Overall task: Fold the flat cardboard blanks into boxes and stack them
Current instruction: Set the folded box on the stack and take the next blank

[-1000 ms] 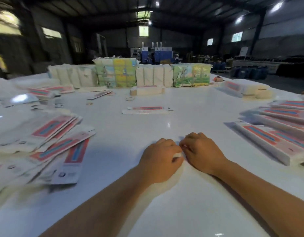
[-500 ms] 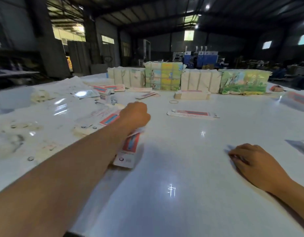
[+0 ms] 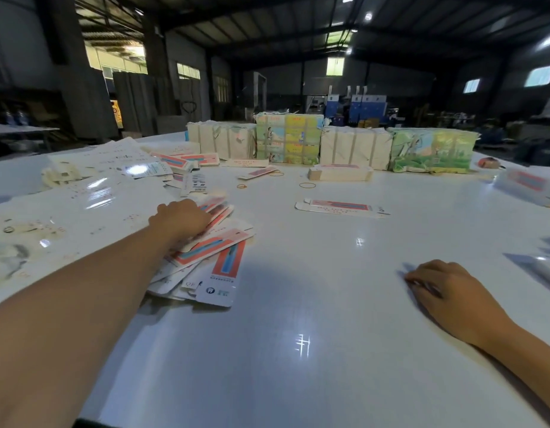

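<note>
Head view shows the left hand (image 3: 179, 218) lying on top of a messy pile of flat blanks (image 3: 205, 261), with its fingers bent down onto the top cards. I cannot tell if it has pinched one card or is only pressing on them. The right hand (image 3: 449, 293) rests on the white table (image 3: 298, 304), well to the right of the pile. Its fingers are loosely bent and it holds nothing.

What could go wrong? The cards in the pile lie crooked and overlap. If the left hand pulls, two or three may come along at once. The shiny table looks slippery, so I think the whole pile could slide or fan out more, and a card near the pile's front could get bent.

Now the counting. Two hands. One lone flat blank (image 3: 341, 207) lies to the right of the pile and further back. One folded box (image 3: 340, 173) sits further back again. Three rubber bands (image 3: 307, 185) lie beyond the pile, near the box. Four wrapped bundles (image 3: 287, 139) stand in a row behind it all. The cards in the pile are too mixed up to count; there are many.
</note>
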